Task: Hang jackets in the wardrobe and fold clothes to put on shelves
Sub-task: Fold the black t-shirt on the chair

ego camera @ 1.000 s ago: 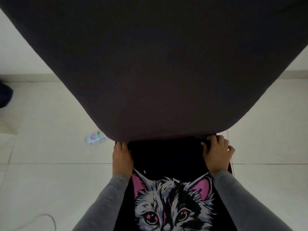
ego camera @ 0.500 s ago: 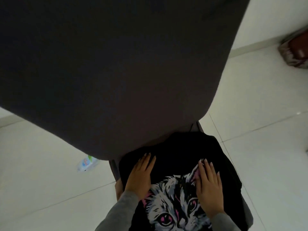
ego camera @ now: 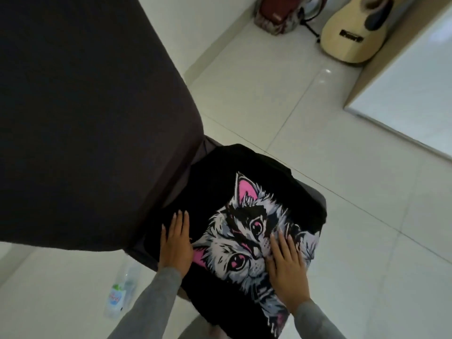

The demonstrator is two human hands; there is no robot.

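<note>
**Both palms flat on the cat shirt, on the chair seat**

Black shirt (ego camera: 220, 182) with a large grey, white and pink cat face printed on it lies print-up on the chair seat (ego camera: 316, 195). It covers almost the whole seat. Only a grey strip of seat shows along the right edge and another at the left edge under the backrest. The shirt's far edge sits close to the foot of the backrest (ego camera: 85, 118). Its near part runs on past the wrists toward the person. Whether it hangs over the front edge, I cannot tell.

Left hand (ego camera: 175, 243): palm down, fingers straight and together, resting flat on the black cloth at the shirt's left side, just beside the cat's pink ear. Nothing gripped.

Right hand (ego camera: 287, 263): palm down, fingers straight and slightly spread, lying flat on the print at the cat's right cheek. Nothing gripped. Both forearms are in grey sleeves.

Backrest is dark, broad and fills the upper left of the view.

Surroundings: pale glossy floor tiles (ego camera: 318, 152). A clear plastic bottle (ego camera: 117, 296) lies on the floor left of the chair, near the left forearm. Far off, an acoustic guitar (ego camera: 354, 33) stands upright, with a red bag (ego camera: 276, 13) to its left. A white panel with a wood-coloured edge (ego camera: 415, 89) stands at the right.
</note>
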